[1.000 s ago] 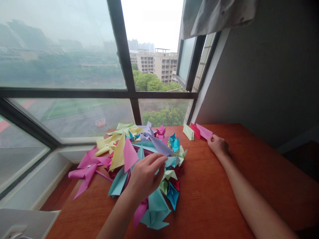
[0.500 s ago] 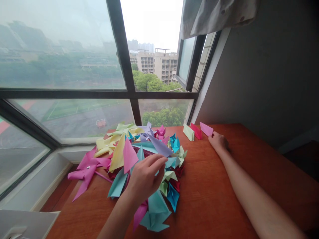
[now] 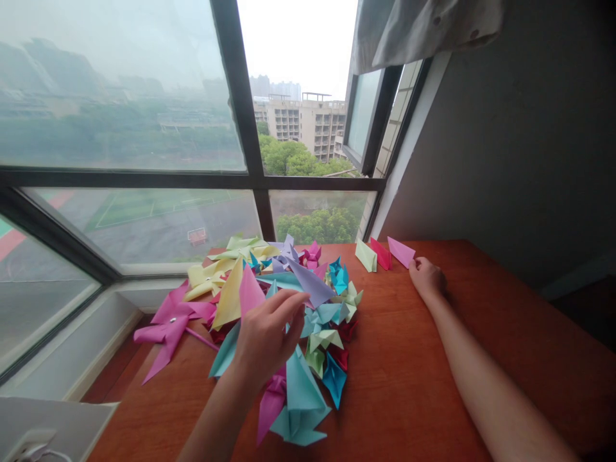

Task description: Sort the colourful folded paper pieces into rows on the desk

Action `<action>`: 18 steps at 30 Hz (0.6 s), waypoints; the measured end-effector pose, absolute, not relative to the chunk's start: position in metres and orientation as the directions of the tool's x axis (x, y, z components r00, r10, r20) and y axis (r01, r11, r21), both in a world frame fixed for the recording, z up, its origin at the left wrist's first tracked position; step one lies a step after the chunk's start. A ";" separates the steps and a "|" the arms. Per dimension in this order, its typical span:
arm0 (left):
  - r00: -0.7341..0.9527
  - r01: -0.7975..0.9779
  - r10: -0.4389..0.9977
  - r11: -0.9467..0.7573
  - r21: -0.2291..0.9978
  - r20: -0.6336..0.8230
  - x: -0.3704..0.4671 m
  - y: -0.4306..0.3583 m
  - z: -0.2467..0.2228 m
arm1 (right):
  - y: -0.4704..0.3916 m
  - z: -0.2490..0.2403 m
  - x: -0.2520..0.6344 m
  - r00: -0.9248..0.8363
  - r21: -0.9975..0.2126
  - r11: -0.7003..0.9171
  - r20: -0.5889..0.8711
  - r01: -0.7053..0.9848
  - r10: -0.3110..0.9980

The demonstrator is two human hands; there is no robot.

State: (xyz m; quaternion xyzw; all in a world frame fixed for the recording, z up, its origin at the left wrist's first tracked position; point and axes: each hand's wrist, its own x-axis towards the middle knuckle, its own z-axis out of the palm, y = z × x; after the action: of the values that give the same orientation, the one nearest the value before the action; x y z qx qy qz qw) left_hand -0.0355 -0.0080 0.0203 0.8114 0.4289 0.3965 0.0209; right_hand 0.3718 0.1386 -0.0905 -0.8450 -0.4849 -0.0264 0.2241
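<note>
My left hand (image 3: 269, 327) hovers over a pile of colourful folded paper, its fingers curved, the thumb apart, nothing visible between them. Beneath and around it lie a yellow folded piece (image 3: 230, 296), a pink one (image 3: 250, 292), a lavender one (image 3: 312, 282) and teal shapes (image 3: 305, 391), some partly hidden by the hand. Farther right, the closed fingers of my right hand (image 3: 426, 274) are at the lower right corner of a pink-purple folded paper (image 3: 400, 251). That paper stands in a row beside a red one (image 3: 380, 254) and a pale green one (image 3: 366, 256).
A magenta pinwheel (image 3: 171, 327) lies at the pile's left on the reddish-brown table (image 3: 389, 385). Behind the table is a window with a dark frame (image 3: 317, 184); grey cloth (image 3: 423, 32) hangs above. A dark grey wall (image 3: 520, 141) rises at the right.
My left hand has moved slightly left and down, uncovering more teal paper. My right hand has shifted a little to the right, its fingertips still at the corner of the pink-purple paper.
</note>
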 end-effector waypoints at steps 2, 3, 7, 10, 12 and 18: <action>0.169 0.782 0.739 -0.503 0.368 0.652 -0.044 -0.007 0.026 | 0.135 -0.094 0.373 0.539 -0.388 -0.415 0.301 0.823 0.787; 0.083 0.839 0.746 -0.410 0.359 0.661 -0.049 -0.007 0.030 | 0.133 -0.096 0.374 0.541 -0.405 -0.405 0.319 0.820 0.778; -0.150 0.969 0.804 0.004 0.247 0.575 -0.070 -0.003 0.042 | 0.127 -0.102 0.377 0.545 -0.469 -0.353 0.376 0.809 0.750; -0.226 0.971 0.867 0.162 0.178 0.445 -0.082 0.000 0.045 | 0.126 -0.105 0.381 0.543 -0.514 -0.311 0.400 0.800 0.738; -0.258 0.964 0.882 0.207 0.168 0.393 -0.085 0.003 0.043 | 0.125 -0.106 0.383 0.540 -0.539 -0.282 0.410 0.793 0.735; -0.255 0.962 0.917 0.208 0.176 0.306 -0.090 0.011 0.030 | 0.120 -0.107 0.383 0.516 -0.591 -0.201 0.431 0.781 0.740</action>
State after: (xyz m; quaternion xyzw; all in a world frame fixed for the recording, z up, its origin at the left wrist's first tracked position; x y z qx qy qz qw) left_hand -0.0903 0.0109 0.0302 0.6068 0.7744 0.1662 -0.0671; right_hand 0.3835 0.1197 -0.1066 -0.7743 -0.4913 -0.0259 0.3980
